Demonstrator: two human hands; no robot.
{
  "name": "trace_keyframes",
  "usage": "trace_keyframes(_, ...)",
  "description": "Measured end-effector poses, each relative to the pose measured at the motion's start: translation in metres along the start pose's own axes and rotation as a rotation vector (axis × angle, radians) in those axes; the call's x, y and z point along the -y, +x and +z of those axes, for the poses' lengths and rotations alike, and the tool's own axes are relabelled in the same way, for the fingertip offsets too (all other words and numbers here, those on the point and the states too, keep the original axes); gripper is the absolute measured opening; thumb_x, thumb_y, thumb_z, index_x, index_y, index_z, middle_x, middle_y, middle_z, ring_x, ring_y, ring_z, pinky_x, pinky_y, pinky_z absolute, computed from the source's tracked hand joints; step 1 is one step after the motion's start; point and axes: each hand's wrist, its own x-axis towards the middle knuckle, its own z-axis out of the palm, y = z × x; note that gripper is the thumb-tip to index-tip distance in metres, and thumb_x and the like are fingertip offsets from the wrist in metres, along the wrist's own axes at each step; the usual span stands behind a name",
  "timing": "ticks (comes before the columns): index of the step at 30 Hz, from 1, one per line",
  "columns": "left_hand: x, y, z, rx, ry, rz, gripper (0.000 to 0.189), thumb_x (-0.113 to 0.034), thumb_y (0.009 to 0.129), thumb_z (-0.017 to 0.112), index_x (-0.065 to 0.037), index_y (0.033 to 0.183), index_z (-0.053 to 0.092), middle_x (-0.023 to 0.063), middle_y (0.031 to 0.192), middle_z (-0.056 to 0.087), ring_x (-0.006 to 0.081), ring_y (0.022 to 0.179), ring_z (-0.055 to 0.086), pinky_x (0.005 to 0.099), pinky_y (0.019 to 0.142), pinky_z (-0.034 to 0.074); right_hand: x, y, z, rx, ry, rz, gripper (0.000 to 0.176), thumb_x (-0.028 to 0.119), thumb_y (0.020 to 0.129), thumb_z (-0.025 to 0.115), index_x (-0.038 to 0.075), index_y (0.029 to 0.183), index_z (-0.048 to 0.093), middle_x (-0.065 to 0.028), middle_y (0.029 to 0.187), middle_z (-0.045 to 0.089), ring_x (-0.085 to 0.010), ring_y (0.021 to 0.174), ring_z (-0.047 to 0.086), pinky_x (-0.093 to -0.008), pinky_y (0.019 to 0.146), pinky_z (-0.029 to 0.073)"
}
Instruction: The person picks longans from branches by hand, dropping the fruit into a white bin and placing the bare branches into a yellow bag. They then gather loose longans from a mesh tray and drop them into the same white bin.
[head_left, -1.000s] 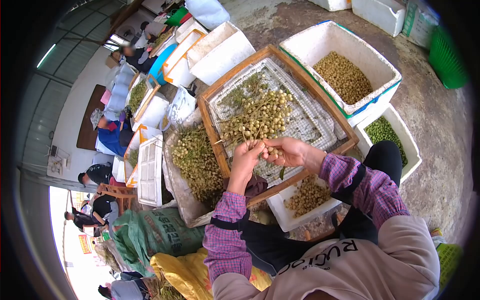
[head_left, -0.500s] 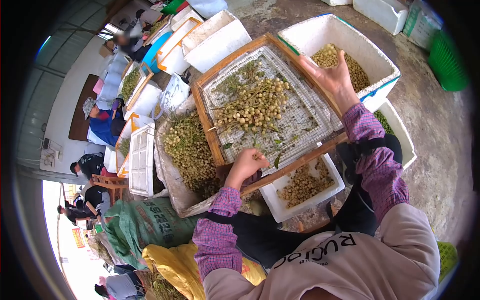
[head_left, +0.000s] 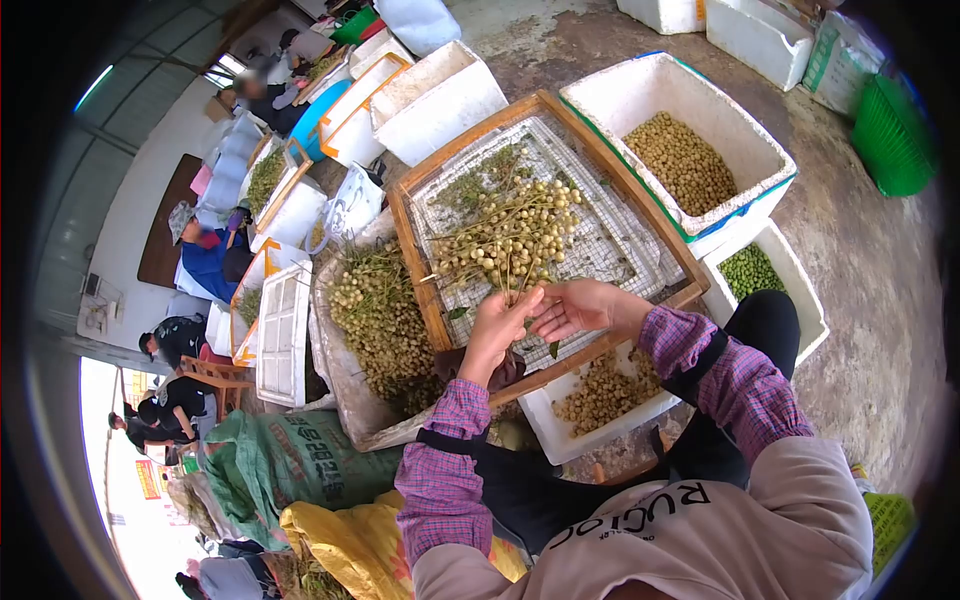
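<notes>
My left hand [head_left: 495, 332] is over the near edge of a wood-framed wire-mesh screen [head_left: 641, 198], thumb and fingers pinched on a thin fruit sprig. Fruit in its grip is mostly hidden by the fingers. My right hand [head_left: 580, 308] is beside it, palm turned up and fingers loosely curved, with the fingertips close to or touching the left fingers. I see nothing held in it. Just beyond both hands, a heap of small round yellowish fruit on stems [head_left: 510, 235] lies on the mesh, among leaf scraps. Below the screen's near edge, a white foam tray [head_left: 652, 408] contains loose fruit.
A large foam box [head_left: 735, 110] with loose fruit stands right of the screen. Near it, another box holds green fruit [head_left: 750, 272]. Stemmed fruit [head_left: 375, 310] fills a box on the left. Sacks [head_left: 300, 465] lie at lower left; several people sit farther left.
My right hand has come down from above the large foam box to meet my left hand at the screen's near edge. My left hand has stayed about there, still pinched.
</notes>
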Motion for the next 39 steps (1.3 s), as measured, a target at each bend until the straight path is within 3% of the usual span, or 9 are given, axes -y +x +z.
trace_keyframes(4,-0.026,-0.027,-0.028,-0.064,-0.025,0.151,0.029,-0.031,0.092,0.063,-0.002,0.093,0.061,0.0015,0.080,0.059,0.0021,0.058,0.047,0.0178,0.045,0.034,0.009,0.015,-0.013,-0.025,0.063,-0.132,0.025,0.018,0.098,0.049,-0.004,0.099,0.059,-0.0116,0.087,0.066,-0.0138,0.067,0.060,-0.0312,0.067,0.055)
trace_keyframes(10,-0.080,-0.282,-0.120,-0.947,0.845,0.462,0.029,-0.024,0.093,0.056,0.000,0.109,0.061,0.0094,0.105,0.064,0.0193,0.093,0.059,0.0295,0.082,0.047,0.066,-0.001,-0.026,-0.561,-0.300,-0.561,0.015,0.007,0.084,0.055,0.000,0.095,0.064,-0.0095,0.083,0.067,-0.0166,0.062,0.060,-0.0325,0.058,0.053)
trace_keyframes(14,0.005,-0.488,-0.216,-1.504,0.652,-0.406,0.042,-0.032,0.095,0.054,0.003,0.119,0.057,0.0181,0.115,0.061,0.0318,0.108,0.057,0.0405,0.094,0.043,0.072,0.006,-0.075,-0.970,-1.232,-0.727,0.025,0.007,0.073,0.058,0.009,0.097,0.066,-0.0142,0.088,0.067,-0.0292,0.076,0.066,-0.0381,0.069,0.053)
trace_keyframes(19,0.038,-0.479,-0.210,-1.532,1.390,-0.357,0.045,-0.027,0.093,0.060,0.001,0.126,0.052,0.0195,0.118,0.058,0.0322,0.112,0.054,0.0407,0.097,0.040,0.050,0.003,-0.065,-0.803,-1.514,-0.661,0.028,0.004,0.067,0.059,0.007,0.095,0.066,-0.0165,0.086,0.067,-0.0368,0.084,0.063,-0.0432,0.073,0.050)
trace_keyframes(23,-0.020,-0.342,-0.151,-1.324,1.286,0.384,0.041,-0.019,0.091,0.061,0.002,0.125,0.053,0.0197,0.122,0.056,0.0318,0.113,0.053,0.0379,0.098,0.039,0.051,0.008,-0.066,-0.772,-1.358,-0.786,0.011,0.011,0.075,0.065,0.003,0.083,0.065,-0.0148,0.075,0.065,-0.0291,0.070,0.063,-0.0403,0.064,0.049)
trace_keyframes(26,-0.067,-0.214,-0.090,-0.745,0.821,0.561,0.024,-0.013,0.092,0.059,0.001,0.111,0.062,0.0103,0.098,0.068,0.0159,0.087,0.064,0.0272,0.080,0.048,0.062,0.011,-0.062,-0.735,-1.071,-0.806,0.012,0.014,0.076,0.067,0.003,0.074,0.066,-0.0146,0.064,0.061,-0.0260,0.060,0.060,-0.0383,0.058,0.047)
trace_keyframes(29,-0.052,-0.081,-0.056,-0.341,0.632,0.672,0.021,-0.005,0.088,0.061,-0.003,0.108,0.065,0.0103,0.095,0.068,0.0183,0.086,0.067,0.0280,0.074,0.052,0.064,-0.012,-0.035,-0.581,-0.997,-0.766,0.016,0.016,0.076,0.069,0.000,0.074,0.066,-0.0144,0.062,0.061,-0.0252,0.057,0.058,-0.0378,0.058,0.047)
trace_keyframes(35,-0.015,0.096,-0.011,-0.303,0.884,0.828,0.026,-0.004,0.088,0.054,-0.003,0.112,0.063,0.0159,0.106,0.063,0.0339,0.098,0.060,0.0434,0.089,0.046,0.008,-0.027,-0.014,-0.391,-1.728,-0.507,0.034,0.015,0.072,0.072,0.001,0.101,0.064,-0.0184,0.095,0.066,-0.0330,0.081,0.062,-0.0428,0.074,0.049)
trace_keyframes(39,-0.002,0.117,-0.002,-0.384,1.217,0.712,0.021,-0.013,0.090,0.057,-0.005,0.107,0.067,0.0143,0.098,0.061,0.0305,0.090,0.060,0.0494,0.093,0.038,0.026,-0.049,0.009,-0.230,-1.518,-0.374,0.044,0.013,0.071,0.069,0.000,0.112,0.056,-0.0158,0.087,0.062,-0.0268,0.079,0.062,-0.0395,0.072,0.050)
